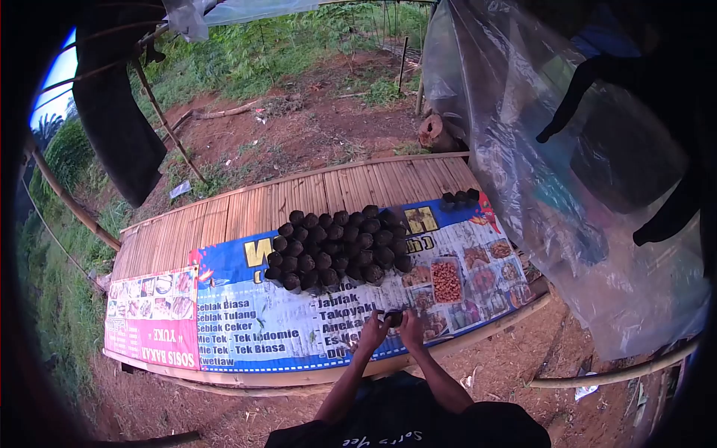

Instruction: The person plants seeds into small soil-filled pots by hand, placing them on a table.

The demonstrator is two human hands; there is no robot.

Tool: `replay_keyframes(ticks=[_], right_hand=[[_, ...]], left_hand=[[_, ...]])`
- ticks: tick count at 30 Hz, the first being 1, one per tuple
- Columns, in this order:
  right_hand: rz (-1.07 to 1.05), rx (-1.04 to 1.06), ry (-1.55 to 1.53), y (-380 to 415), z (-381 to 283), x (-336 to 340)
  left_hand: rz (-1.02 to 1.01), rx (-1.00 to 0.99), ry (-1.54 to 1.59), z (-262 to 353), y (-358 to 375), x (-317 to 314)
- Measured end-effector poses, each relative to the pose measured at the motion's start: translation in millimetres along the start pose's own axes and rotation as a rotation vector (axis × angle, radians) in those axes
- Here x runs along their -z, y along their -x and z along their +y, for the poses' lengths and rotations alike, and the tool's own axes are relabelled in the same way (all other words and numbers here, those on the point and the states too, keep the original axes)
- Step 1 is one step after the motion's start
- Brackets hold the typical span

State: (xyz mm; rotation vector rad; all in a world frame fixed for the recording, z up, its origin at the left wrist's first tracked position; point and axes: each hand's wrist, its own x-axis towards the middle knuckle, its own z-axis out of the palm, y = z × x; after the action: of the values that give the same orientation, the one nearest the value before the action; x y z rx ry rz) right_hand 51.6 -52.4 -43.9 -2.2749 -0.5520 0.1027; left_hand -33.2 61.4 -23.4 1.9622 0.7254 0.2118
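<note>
Far left on the bamboo platform (224, 216), a pink banner (153, 317) meets the blue banner (254, 313). Mid-platform, a block of dark filled bags (336, 248). At the near edge, left hand (373, 331) and right hand (411, 328) together pinch one small black bag (393, 318). Far right, four more pots (459, 198), plastic sheet (567, 187).
</note>
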Motion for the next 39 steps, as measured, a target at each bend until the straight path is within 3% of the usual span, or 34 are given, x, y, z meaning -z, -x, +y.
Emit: replay_keyframes(ticks=[4, 6, 10, 13, 15, 17, 20, 23, 24, 27, 29, 32, 34, 39], right_hand=[[-0.077, -0.09, -0.104, -3, 9, -3], [0.038, 0.008, -0.105, -7, 14, -3], [-0.036, -0.022, -0.094, -14, 14, 8], [0.063, 0.065, -0.113, -19, 14, 12], [-0.035, -0.097, -0.168, -31, 22, 9], [-0.032, -0.059, -0.227, -37, 29, 10], [0.119, 0.245, 0.015, -50, 37, 13], [-0.017, 0.086, -0.198, -54, 50, 1], [0.012, 0.177, -0.163, -58, 50, 2], [-0.112, 0.128, -0.227, -62, 53, 12], [-0.048, 0.167, -0.17, -65, 54, 17], [-0.156, 0.121, -0.126, -74, 50, 29], [-0.221, 0.226, 0.061, -71, 42, 43], [-0.251, 0.199, -0.028, -68, 36, 45]], left_hand=[[0.062, -0.022, 0.015, 1, -1, -8], [0.093, -0.09, -0.02, 3, -2, -13], [0.069, -0.099, 0.013, 9, -7, -20], [0.093, -0.131, 0.064, 10, -12, -27], [0.106, -0.109, 0.042, 12, -17, -30], [0.126, -0.077, -0.005, 13, -17, -33], [0.157, -0.028, -0.03, 19, -20, -36], [0.185, -0.016, 0.014, 24, -21, -35], [0.184, 0.001, -0.01, 25, -23, -34], [0.166, 0.032, -0.047, 24, -28, -30], [0.174, 0.035, -0.098, 24, -32, -30], [0.114, 0.054, -0.145, 38, -36, -25], [0.143, 0.031, -0.197, 42, -35, -28], [0.184, -0.086, -0.25, 51, -36, -33]])
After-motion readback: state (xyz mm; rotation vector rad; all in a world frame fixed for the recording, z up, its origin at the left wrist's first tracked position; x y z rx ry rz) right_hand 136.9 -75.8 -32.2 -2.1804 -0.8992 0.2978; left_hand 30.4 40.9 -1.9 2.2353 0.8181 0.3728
